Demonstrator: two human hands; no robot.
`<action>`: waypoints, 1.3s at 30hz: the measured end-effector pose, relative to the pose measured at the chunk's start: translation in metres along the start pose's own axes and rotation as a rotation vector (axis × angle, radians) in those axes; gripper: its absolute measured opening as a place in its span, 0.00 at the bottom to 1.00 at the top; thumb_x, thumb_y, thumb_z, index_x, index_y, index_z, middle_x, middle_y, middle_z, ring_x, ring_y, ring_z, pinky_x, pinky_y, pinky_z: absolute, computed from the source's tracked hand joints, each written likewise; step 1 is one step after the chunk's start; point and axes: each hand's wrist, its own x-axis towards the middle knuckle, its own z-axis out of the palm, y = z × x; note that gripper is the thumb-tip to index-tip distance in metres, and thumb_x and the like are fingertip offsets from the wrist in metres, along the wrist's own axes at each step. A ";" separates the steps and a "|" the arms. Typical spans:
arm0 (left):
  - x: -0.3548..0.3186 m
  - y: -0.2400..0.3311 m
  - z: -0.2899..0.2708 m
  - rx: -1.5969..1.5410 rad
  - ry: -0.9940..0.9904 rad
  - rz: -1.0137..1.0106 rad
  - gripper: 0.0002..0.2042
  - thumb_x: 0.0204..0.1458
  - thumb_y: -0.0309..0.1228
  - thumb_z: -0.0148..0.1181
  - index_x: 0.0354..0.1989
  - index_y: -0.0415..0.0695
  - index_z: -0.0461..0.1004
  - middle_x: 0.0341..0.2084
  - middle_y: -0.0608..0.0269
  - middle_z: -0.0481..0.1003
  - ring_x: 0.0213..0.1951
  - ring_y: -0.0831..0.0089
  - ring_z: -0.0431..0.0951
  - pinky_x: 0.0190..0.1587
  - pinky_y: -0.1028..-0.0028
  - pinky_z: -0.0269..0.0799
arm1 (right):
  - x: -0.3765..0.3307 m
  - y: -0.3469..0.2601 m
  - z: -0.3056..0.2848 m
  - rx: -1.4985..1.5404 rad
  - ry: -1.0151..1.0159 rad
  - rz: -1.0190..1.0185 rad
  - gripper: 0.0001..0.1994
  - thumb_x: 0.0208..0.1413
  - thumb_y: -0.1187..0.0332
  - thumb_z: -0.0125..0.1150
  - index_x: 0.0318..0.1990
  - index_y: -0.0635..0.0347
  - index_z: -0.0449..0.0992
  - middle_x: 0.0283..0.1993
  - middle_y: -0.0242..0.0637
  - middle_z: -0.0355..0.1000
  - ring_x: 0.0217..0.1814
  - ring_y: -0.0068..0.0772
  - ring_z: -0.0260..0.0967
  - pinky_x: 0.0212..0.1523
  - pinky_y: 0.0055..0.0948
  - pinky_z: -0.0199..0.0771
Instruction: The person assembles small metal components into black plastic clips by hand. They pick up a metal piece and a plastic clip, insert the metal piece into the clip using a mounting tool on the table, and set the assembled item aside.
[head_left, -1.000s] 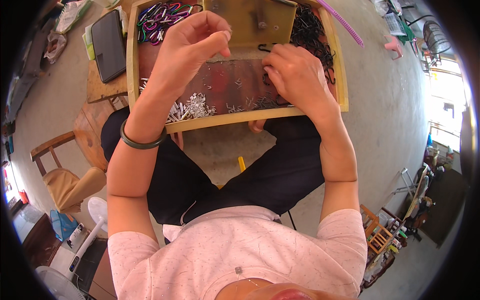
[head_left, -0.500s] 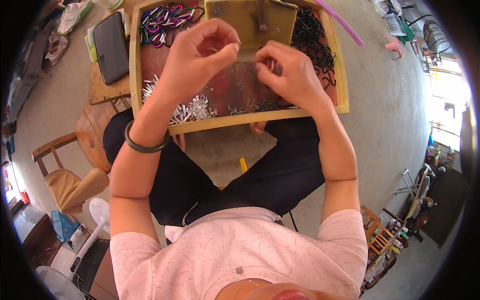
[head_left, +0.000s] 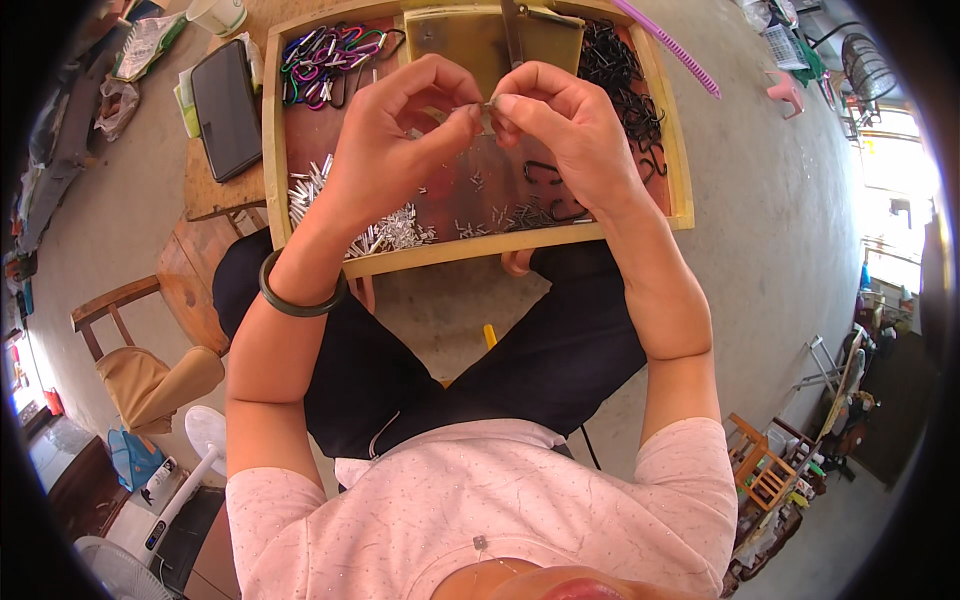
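Over the middle of a wooden-rimmed tray (head_left: 480,248), my two hands meet fingertip to fingertip. My left hand (head_left: 405,125) is closed in a pinch, and so is my right hand (head_left: 565,120). A tiny metal piece (head_left: 488,105) shows between them; its exact kind is too small to make out. Beneath the hands lie a few black C-shaped hooks (head_left: 545,172) and small dark pins (head_left: 530,213). Silver tube-like pieces (head_left: 398,232) are heaped at the tray's near left. Colourful carabiners (head_left: 325,62) fill its far left corner, and more black hooks (head_left: 640,120) line the right side.
A yellowish metal plate (head_left: 460,45) with an upright lever stands at the tray's far side. A purple coiled strip (head_left: 680,55) sticks out past the far right corner. Left of the tray, a dark phone (head_left: 226,110) lies on a wooden table (head_left: 212,190).
My right hand has moved up and left, bringing its fingertips against those of my left hand. The small metal piece now shows between them, and the black hooks below are uncovered.
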 end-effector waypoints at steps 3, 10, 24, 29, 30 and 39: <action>0.000 -0.001 -0.001 -0.028 0.000 -0.005 0.05 0.59 0.24 0.62 0.41 0.36 0.75 0.29 0.66 0.78 0.24 0.86 0.73 0.22 0.81 0.68 | 0.001 0.001 0.001 0.009 0.003 0.006 0.07 0.66 0.70 0.59 0.42 0.67 0.76 0.35 0.31 0.74 0.37 0.21 0.70 0.45 0.23 0.73; 0.001 -0.001 -0.001 -0.042 -0.001 0.017 0.05 0.59 0.23 0.62 0.41 0.36 0.75 0.30 0.67 0.78 0.28 0.87 0.73 0.27 0.82 0.69 | 0.002 0.002 0.001 0.067 -0.010 -0.017 0.07 0.66 0.70 0.59 0.41 0.67 0.77 0.35 0.31 0.74 0.38 0.21 0.70 0.45 0.23 0.72; 0.003 0.009 -0.003 0.618 0.116 0.518 0.06 0.49 0.20 0.71 0.34 0.40 0.82 0.27 0.65 0.76 0.27 0.72 0.76 0.27 0.76 0.71 | 0.001 -0.011 0.002 -0.156 0.050 0.000 0.06 0.64 0.70 0.63 0.41 0.64 0.81 0.30 0.25 0.74 0.33 0.13 0.69 0.35 0.17 0.68; 0.003 0.011 -0.003 0.425 0.033 0.441 0.07 0.49 0.19 0.71 0.35 0.40 0.82 0.29 0.64 0.77 0.30 0.75 0.77 0.28 0.76 0.71 | 0.001 -0.013 -0.004 -0.073 -0.071 0.069 0.07 0.64 0.71 0.62 0.40 0.65 0.80 0.31 0.26 0.73 0.33 0.15 0.68 0.36 0.17 0.68; 0.003 0.009 -0.002 0.426 0.033 0.442 0.07 0.49 0.19 0.71 0.35 0.40 0.82 0.29 0.64 0.77 0.30 0.75 0.77 0.28 0.76 0.71 | 0.000 -0.013 -0.003 0.029 -0.070 0.090 0.06 0.64 0.71 0.61 0.40 0.65 0.80 0.31 0.27 0.73 0.33 0.15 0.67 0.36 0.18 0.68; 0.003 0.010 -0.002 0.797 0.100 0.539 0.05 0.53 0.20 0.66 0.37 0.41 0.80 0.33 0.64 0.78 0.33 0.67 0.80 0.32 0.72 0.75 | 0.008 -0.003 0.002 -0.012 0.016 0.048 0.04 0.62 0.71 0.61 0.37 0.63 0.78 0.28 0.24 0.71 0.31 0.13 0.64 0.32 0.17 0.63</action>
